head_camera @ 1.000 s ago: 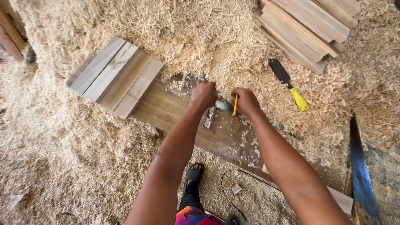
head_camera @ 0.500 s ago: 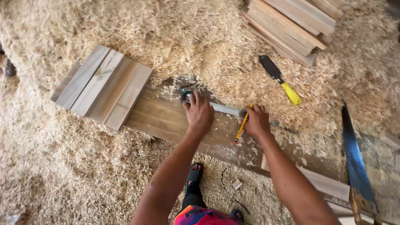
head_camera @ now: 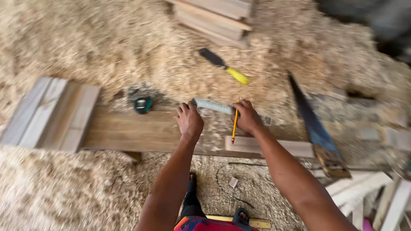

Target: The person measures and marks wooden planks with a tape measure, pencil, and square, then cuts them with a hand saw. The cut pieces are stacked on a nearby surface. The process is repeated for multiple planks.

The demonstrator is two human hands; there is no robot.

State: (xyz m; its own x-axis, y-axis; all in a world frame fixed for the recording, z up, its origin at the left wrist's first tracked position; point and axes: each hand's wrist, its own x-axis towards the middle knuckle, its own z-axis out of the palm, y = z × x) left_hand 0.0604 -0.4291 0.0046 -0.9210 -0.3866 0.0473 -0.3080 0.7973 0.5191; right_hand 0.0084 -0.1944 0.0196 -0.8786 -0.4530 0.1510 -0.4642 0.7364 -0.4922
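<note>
The right hand (head_camera: 247,116) is closed around a yellow pencil (head_camera: 234,122), which stands nearly upright with its tip down on the wood near the person. The same hand presses on the right part of a metal ruler (head_camera: 214,105). The left hand (head_camera: 189,121) lies knuckles-up on the ruler's left end, fingers curled over it and pinning it down; it grasps nothing else. The ruler lies slantwise across the far edge of a long brown plank (head_camera: 132,130), which runs left to right in front of the person.

Just beside the pencil tip, a short pale offcut (head_camera: 274,147) rests on the plank's near right end. A small teal tape measure (head_camera: 143,104) sits at the plank's far edge, left of the left hand and apart from it. Further left lies a set of grey boards (head_camera: 51,113), side by side. To the right a handsaw (head_camera: 312,124) lies with its wooden handle near. Beyond the hands, a chisel with a yellow handle (head_camera: 224,66) lies in the wood shavings (head_camera: 107,47), and farther still there is a stack of planks (head_camera: 218,17).
</note>
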